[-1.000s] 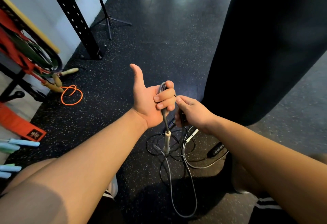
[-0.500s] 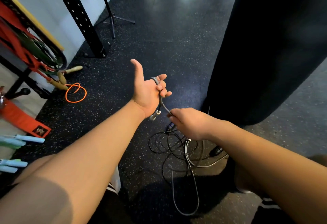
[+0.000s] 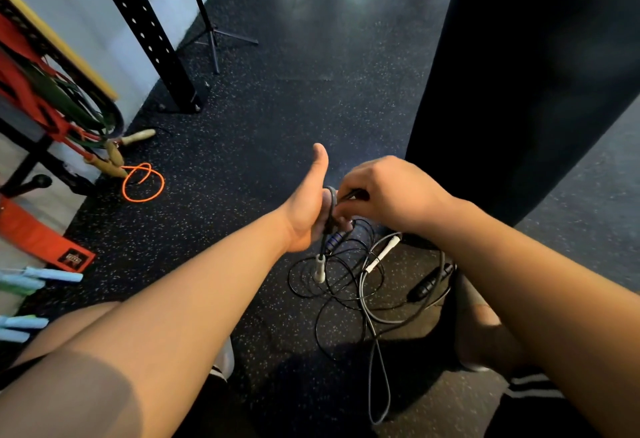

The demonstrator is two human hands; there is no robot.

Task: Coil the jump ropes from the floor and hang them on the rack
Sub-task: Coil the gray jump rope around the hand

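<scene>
The left hand (image 3: 306,210) stands thumb-up, and a grey jump rope (image 3: 331,199) loops over its fingers, which curl round the cord as far as I can see; the other hand hides most of them. The right hand (image 3: 389,195) sits just right of it, knuckles up, fingertips pinching a dark stretch of the same cord close against the left fingers. One pale grey handle (image 3: 319,268) dangles below the left hand, with a blue-ribbed grip (image 3: 334,240) just above it.

Underfoot is a black rubber floor (image 3: 277,108) flecked with pale specks. A big black punching bag (image 3: 519,74) fills the far right. To the far left a perforated black post (image 3: 149,32) is bolted down, and a thin tripod stand (image 3: 212,35) stands just right of it. The rack (image 3: 31,157) is at the left edge, hung with red and green bands (image 3: 45,98).

The rest of the grey rope trails down into a loose tangle of thin cords (image 3: 346,281) on the floor below the hands, where a white handle (image 3: 382,252) and a black handle (image 3: 427,285) also lie. An orange rope (image 3: 143,183) with wooden handles (image 3: 114,160) lies by the foot of the rack. Light blue handles (image 3: 52,275) lie at the near left, beside a red strap (image 3: 34,236).
</scene>
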